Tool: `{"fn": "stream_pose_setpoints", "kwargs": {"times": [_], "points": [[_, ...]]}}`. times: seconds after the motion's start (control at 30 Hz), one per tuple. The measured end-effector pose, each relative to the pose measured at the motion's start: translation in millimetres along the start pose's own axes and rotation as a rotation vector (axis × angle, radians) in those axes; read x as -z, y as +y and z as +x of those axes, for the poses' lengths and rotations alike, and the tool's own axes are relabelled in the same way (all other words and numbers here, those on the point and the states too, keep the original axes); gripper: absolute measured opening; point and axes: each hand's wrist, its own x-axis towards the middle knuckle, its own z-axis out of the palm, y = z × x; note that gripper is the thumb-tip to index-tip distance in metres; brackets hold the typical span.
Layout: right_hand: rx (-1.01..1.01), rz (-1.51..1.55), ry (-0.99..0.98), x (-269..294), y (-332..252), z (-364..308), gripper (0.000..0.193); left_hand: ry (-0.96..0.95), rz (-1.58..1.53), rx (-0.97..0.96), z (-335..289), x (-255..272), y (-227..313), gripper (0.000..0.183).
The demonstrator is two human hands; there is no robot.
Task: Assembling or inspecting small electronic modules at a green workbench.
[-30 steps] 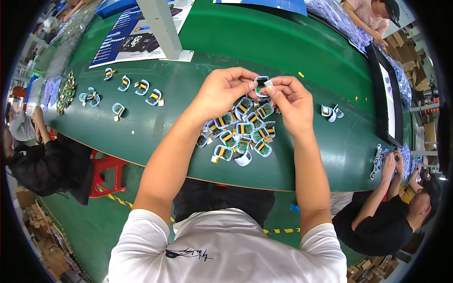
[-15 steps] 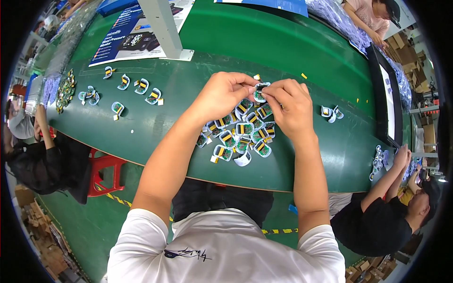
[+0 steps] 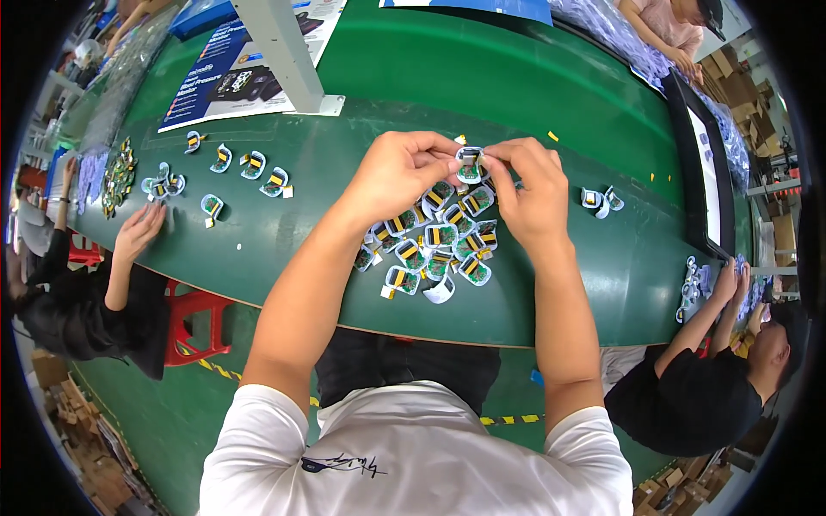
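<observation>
Between my two hands, above the far edge of a heap, is a small circuit board in a white shell (image 3: 470, 167) with a dark part near its top. My left hand (image 3: 403, 172) pinches its left side with thumb and fingertips. Thumb and forefinger of my right hand (image 3: 532, 187) are closed on its right side. Just below lies the heap of similar circuit boards in white shells (image 3: 441, 236), several showing green boards and black-and-yellow strips. One curved white piece (image 3: 440, 291) rests at the heap's near edge.
More shelled boards (image 3: 252, 165) are scattered to the left, and a few (image 3: 594, 199) lie at right. A co-worker's hand (image 3: 138, 230) reaches over the left table edge. A grey metal post (image 3: 284, 60) stands behind; a black-framed panel (image 3: 707, 172) is at right.
The held board now faces up more, showing more of its green side, and my right fingers have shifted to its edge. At left, a co-worker's hand has come over the table beside the parts.
</observation>
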Motion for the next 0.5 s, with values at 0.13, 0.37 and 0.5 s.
{"fn": "stream_pose_setpoints", "kwargs": {"times": [0.13, 0.37, 0.5], "points": [[0.033, 0.127, 0.007, 4.8, 0.9, 1.4, 0.013, 0.02, -0.045, -0.005, 1.8, 2.9, -0.8, 0.024], [0.14, 0.108, -0.053, -2.6, -8.7, 2.6, 0.024, 0.023, -0.024, -0.006, -1.1, 3.4, -0.2, 0.024], [0.144, 0.064, -0.131, -4.6, -5.0, -1.8, 0.027, 0.007, 0.007, -0.007, 1.6, 3.4, -3.3, 0.023]]}}
